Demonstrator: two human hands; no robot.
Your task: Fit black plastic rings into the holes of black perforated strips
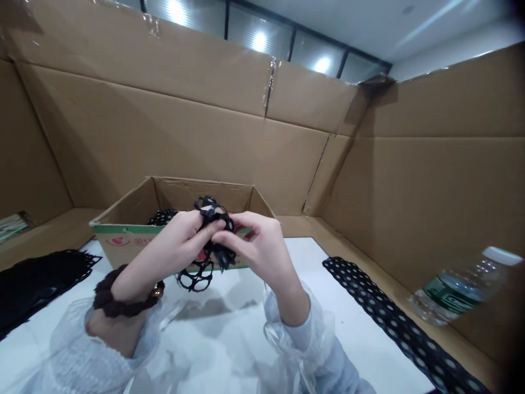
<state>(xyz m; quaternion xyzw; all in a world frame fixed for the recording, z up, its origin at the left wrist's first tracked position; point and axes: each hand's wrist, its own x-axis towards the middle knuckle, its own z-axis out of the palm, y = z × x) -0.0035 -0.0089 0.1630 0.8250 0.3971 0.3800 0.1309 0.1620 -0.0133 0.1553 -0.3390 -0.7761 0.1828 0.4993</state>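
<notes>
A bunched black openwork strip with round holes is gathered between my two hands, above the white table and in front of an open cardboard box. My left hand is closed around the bundle, its thumb pressed on top. From the right, my right hand pinches the same bundle between thumb and fingers. Loops of the strip stick up above my left hand and hang below it. Inside the box lies more black holed material, partly hidden by my left hand.
A pile of black strips lies on the left. Along the right edge runs a black strip with pale round holes. Beyond it, a clear plastic bottle with a green label leans at the cardboard wall. Tall cardboard walls surround the white table.
</notes>
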